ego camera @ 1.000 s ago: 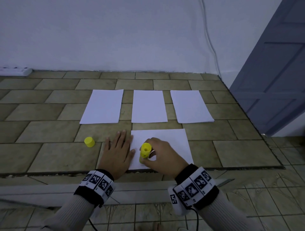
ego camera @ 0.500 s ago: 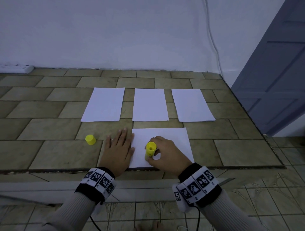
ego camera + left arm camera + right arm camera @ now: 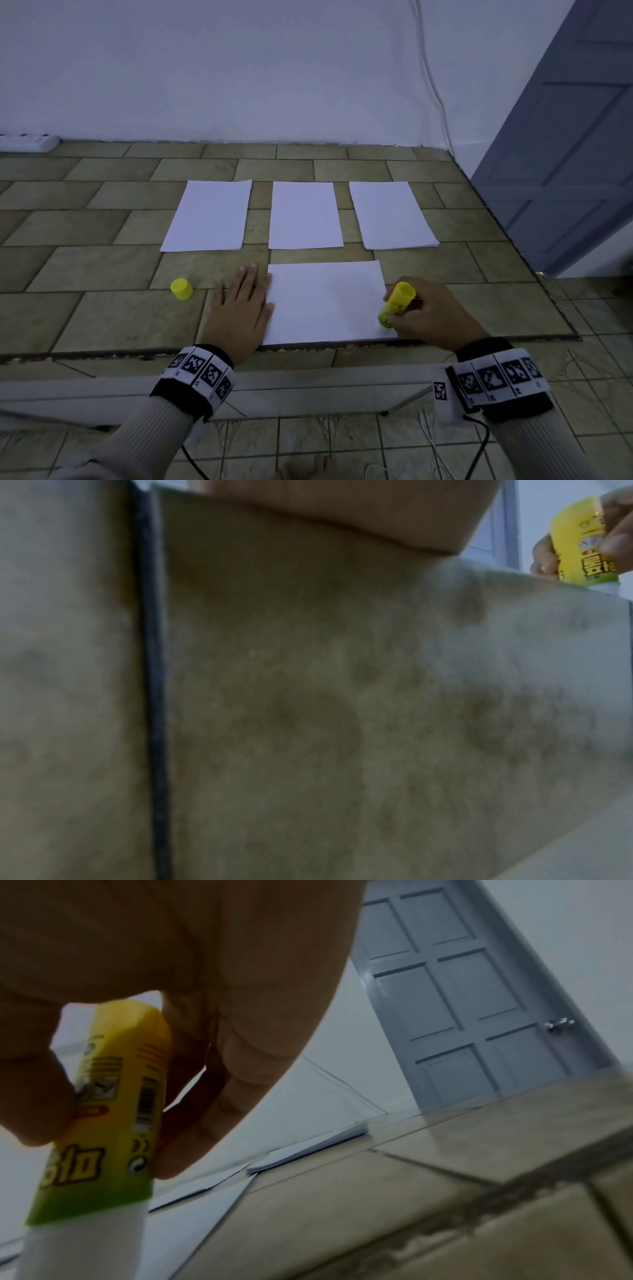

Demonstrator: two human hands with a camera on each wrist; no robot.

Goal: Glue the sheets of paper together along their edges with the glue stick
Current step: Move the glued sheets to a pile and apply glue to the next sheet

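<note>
Looking first at the glue stick (image 3: 396,303), I see a yellow tube that turns green toward its lower end, with a white glue end below that, dark printed letters and a barcode on its side. It stands tilted, with its white end down on the near right corner of the near sheet (image 3: 325,301), and its top leans away from me. My right hand (image 3: 426,315) is clamped around the tube, thumb on one side and fingers on the other; the right wrist view shows this grip from close by. The near sheet is white and lies sideways on the tiled floor (image 3: 102,318), close to the dark edge of the tiles. My left hand (image 3: 239,310) lies flat with its fingers straight and a little spread, mostly on the floor, and its thumb side touches the left edge of the near sheet. The left wrist view shows almost only blurred tile, with the glue stick far at the upper right. The yellow cap (image 3: 181,288) stands on the floor to the left of my left hand, apart from it. Behind the near sheet I see three more white stacks in a row: the left stack (image 3: 209,216), the middle stack (image 3: 305,215) and the right stack (image 3: 392,215), each separated by bare tile. A white power strip (image 3: 27,143) lies by the wall at far left, a thin cable (image 3: 433,78) runs down the wall, and a grey panelled door (image 3: 575,144) is at the right.
</note>
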